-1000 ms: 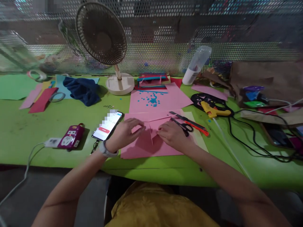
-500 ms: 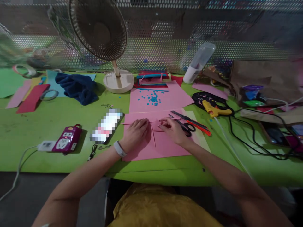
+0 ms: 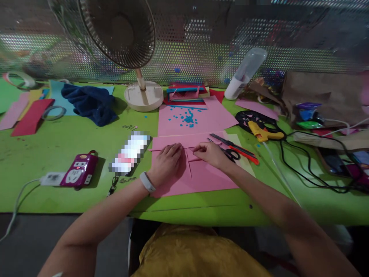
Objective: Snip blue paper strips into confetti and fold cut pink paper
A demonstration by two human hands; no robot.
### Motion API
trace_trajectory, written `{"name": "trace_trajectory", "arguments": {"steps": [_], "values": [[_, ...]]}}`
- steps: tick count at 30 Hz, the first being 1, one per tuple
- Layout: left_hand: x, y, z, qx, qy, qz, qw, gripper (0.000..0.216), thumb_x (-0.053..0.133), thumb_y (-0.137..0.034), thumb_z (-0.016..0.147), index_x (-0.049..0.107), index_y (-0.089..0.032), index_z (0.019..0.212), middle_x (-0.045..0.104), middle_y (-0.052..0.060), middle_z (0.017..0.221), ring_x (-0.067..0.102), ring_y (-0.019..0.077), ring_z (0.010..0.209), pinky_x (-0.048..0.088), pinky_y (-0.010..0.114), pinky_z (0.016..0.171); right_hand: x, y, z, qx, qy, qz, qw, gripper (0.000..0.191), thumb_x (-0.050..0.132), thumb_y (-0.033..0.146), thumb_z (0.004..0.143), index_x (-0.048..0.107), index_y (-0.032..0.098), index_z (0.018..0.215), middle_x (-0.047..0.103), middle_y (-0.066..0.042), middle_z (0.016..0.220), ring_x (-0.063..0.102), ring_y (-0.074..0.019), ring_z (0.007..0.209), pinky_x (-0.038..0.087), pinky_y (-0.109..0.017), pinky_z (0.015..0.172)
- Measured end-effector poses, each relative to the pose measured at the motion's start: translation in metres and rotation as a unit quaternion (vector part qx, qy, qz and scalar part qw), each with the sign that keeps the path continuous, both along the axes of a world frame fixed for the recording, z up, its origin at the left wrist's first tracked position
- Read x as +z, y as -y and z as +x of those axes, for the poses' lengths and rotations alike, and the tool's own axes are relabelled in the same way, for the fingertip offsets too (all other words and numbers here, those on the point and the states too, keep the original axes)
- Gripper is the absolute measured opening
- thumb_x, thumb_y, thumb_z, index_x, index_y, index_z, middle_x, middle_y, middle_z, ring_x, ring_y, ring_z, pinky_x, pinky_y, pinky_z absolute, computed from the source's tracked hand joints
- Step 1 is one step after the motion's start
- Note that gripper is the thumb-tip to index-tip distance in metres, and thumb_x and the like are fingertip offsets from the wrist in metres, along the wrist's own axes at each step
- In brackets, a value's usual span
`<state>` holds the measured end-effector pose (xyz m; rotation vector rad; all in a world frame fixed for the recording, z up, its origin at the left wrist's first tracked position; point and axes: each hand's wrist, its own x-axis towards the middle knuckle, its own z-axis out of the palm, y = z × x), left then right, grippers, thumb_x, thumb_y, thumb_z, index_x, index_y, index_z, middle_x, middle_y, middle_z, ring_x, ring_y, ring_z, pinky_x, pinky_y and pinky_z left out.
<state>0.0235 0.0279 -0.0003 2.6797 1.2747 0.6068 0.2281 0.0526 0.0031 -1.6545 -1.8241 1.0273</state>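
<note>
My left hand (image 3: 170,158) lies flat on a pink paper sheet (image 3: 207,179), fingers stretched out together over it. Just to its right, my right hand (image 3: 208,152) pinches a small piece of pink paper (image 3: 192,155) between thumb and forefinger. A narrow pink strip (image 3: 189,169) lies by that piece on the sheet. Beside my right wrist, partly covered by it, are black-handled scissors (image 3: 233,154) and a cutter knife (image 3: 245,154) with a red-orange end. Tiny blue paper squares (image 3: 188,118) are scattered on another pink sheet (image 3: 213,119) farther back.
A fan (image 3: 145,96) stands at the back, near a dark blue cloth (image 3: 89,102). To the left are a phone (image 3: 129,154) and a purple socket block (image 3: 82,169) with a cable. On the right, a yellow glue gun (image 3: 263,132) trails cords; a white bottle (image 3: 236,86) stands behind.
My right thumb and forefinger have closed together on the small pink paper. My left hand stays on the sheet. The view has shifted slightly.
</note>
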Motion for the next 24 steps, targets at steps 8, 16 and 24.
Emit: {"name": "trace_trajectory", "arguments": {"steps": [8, 16, 24], "values": [[0.0, 0.001, 0.0, -0.008, 0.006, 0.0, 1.0, 0.042, 0.04, -0.015, 0.088, 0.047, -0.009, 0.129, 0.051, 0.017, 0.132, 0.048, 0.0265, 0.122, 0.037, 0.047, 0.107, -0.004, 0.002, -0.001, -0.013, 0.0, 0.021, 1.0, 0.01, 0.063, 0.016, 0.071, 0.065, 0.02, 0.081, 0.067, 0.0, 0.07, 0.062, -0.0142, 0.067, 0.046, -0.023, 0.06], [-0.004, -0.001, -0.002, -0.012, -0.01, 0.004, 1.0, 0.043, 0.041, -0.015, 0.088, 0.044, -0.01, 0.131, 0.049, 0.016, 0.136, 0.046, 0.0272, 0.124, 0.036, 0.048, 0.107, -0.009, -0.001, -0.003, -0.035, -0.023, 0.046, 0.998, 0.01, 0.062, 0.018, 0.074, 0.063, 0.021, 0.083, 0.068, 0.0, 0.072, 0.063, -0.0149, 0.067, 0.048, -0.025, 0.062], [0.006, 0.007, -0.001, -0.042, -0.042, 0.0, 0.998, 0.027, 0.044, -0.017, 0.089, 0.056, -0.015, 0.113, 0.059, 0.013, 0.116, 0.056, 0.0253, 0.106, 0.047, 0.043, 0.091, -0.01, 0.007, -0.008, -0.053, 0.002, 0.088, 0.995, 0.01, 0.058, 0.018, 0.077, 0.063, 0.022, 0.083, 0.069, -0.001, 0.075, 0.065, -0.0169, 0.073, 0.049, -0.028, 0.067]]}}
